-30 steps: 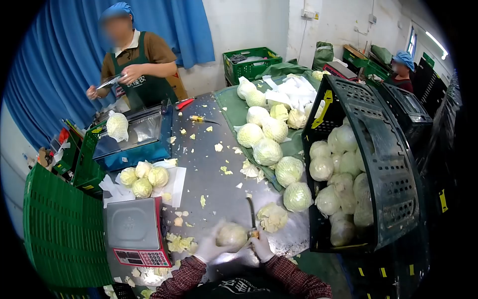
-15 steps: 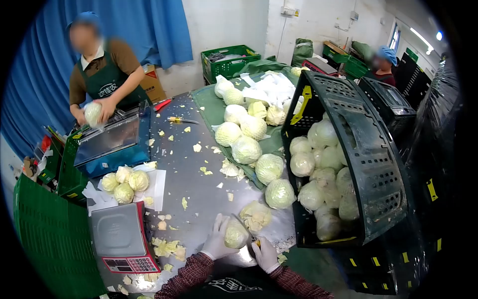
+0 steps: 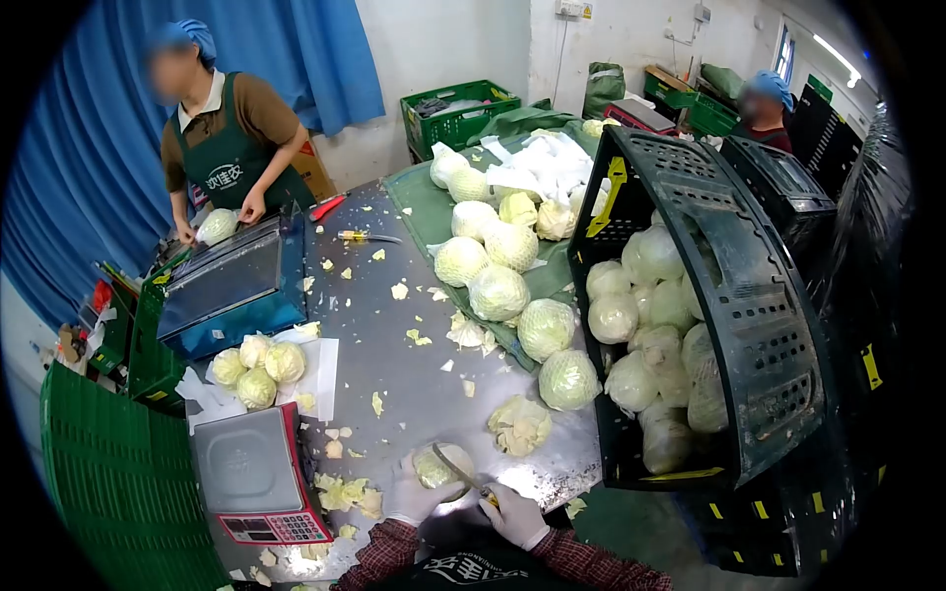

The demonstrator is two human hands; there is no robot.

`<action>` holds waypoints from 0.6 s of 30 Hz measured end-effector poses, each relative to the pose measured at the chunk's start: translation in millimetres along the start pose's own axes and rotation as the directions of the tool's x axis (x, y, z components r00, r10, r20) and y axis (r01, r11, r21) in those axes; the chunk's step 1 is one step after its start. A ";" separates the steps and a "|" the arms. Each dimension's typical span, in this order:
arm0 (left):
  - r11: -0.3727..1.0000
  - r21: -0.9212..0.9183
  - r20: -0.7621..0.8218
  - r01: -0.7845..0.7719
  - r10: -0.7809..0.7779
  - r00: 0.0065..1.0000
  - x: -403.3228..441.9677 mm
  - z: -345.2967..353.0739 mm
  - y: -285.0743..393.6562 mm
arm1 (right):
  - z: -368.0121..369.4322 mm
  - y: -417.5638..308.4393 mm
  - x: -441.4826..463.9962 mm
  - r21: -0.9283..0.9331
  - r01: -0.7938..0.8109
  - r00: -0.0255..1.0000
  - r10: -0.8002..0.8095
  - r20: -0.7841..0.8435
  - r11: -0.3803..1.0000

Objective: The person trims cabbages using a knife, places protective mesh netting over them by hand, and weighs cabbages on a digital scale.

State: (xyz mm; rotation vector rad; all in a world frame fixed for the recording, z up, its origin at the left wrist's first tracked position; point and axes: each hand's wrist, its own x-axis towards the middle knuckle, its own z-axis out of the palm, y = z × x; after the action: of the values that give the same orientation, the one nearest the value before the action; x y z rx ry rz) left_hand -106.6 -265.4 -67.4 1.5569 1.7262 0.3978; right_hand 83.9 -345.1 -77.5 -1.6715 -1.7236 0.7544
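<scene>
In the head view a pale green cabbage (image 3: 430,469) is on the metal table near its front edge. My left hand (image 3: 416,495), in a white glove, is closed around its left and near side. A curved knife (image 3: 455,464) is in my gloved right hand (image 3: 516,516), fingers wrapped round its yellow handle. The blade lies across the cabbage's right side; whether it cuts in cannot be seen. Just beyond my right hand sits a heap of loose cabbage leaves (image 3: 520,426). A net-wrapped cabbage (image 3: 569,380) stands behind that heap.
A black crate (image 3: 709,414) of wrapped cabbages stands at the right. To the left are a red-edged scale (image 3: 246,463) and several small cabbages (image 3: 258,372). Another knife (image 3: 370,237) lies farther back. Across the table a co-worker (image 3: 236,128) handles a cabbage at a blue machine (image 3: 236,291).
My left hand and the cabbage have shifted left and turned; the knife blade now crosses the cabbage's top right. The co-worker has lowered a cabbage to the blue machine. The whole view has shifted slightly.
</scene>
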 end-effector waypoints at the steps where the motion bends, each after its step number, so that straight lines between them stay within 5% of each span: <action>1: 0.987 -0.017 -0.026 -0.161 0.161 0.987 2.3 2.7 -0.6 | -2.0 -1.9 0.4 -0.016 -0.012 0.999 0.013 0.048 1.000; 2: 0.948 -0.031 -0.052 -0.318 0.316 0.947 4.4 6.1 -1.3 | -2.9 -3.1 -0.4 -0.033 -0.025 0.995 0.029 0.096 0.999; 6: 0.865 -0.386 -0.062 -0.319 0.321 0.945 11.7 19.7 -1.3 | 0.0 -6.0 -3.5 -0.124 -0.082 0.981 0.103 0.166 0.989; 11: 0.914 0.119 -0.237 -0.388 0.406 0.883 7.8 27.1 11.0 | -1.5 -6.4 -1.5 -0.274 -0.151 0.968 0.199 0.156 0.950; 14: 0.972 -0.028 -0.174 -0.232 0.224 0.959 12.9 36.7 2.7 | 3.5 -3.3 12.9 -0.235 -0.243 0.943 0.286 0.170 0.941; 16: 0.975 -0.010 -0.133 -0.221 0.218 0.967 12.7 31.6 9.1 | 22.1 20.6 36.2 -0.138 -0.146 0.985 0.157 0.073 0.980; 17: 0.980 0.010 -0.106 -0.199 0.198 0.974 11.3 27.9 12.3 | 46.4 66.9 55.5 -0.211 -0.299 0.925 0.337 0.178 0.931; 18: 0.977 0.019 -0.112 -0.214 0.215 0.970 5.1 27.3 12.8 | 36.0 75.5 71.6 -0.285 -0.170 0.920 0.256 0.297 0.943</action>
State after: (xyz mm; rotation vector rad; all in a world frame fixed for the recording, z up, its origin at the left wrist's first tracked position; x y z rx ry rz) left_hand -78.1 -264.9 -78.4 1.7626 1.6487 0.5994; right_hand 104.6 -270.1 -155.4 -2.0276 -1.9518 0.9978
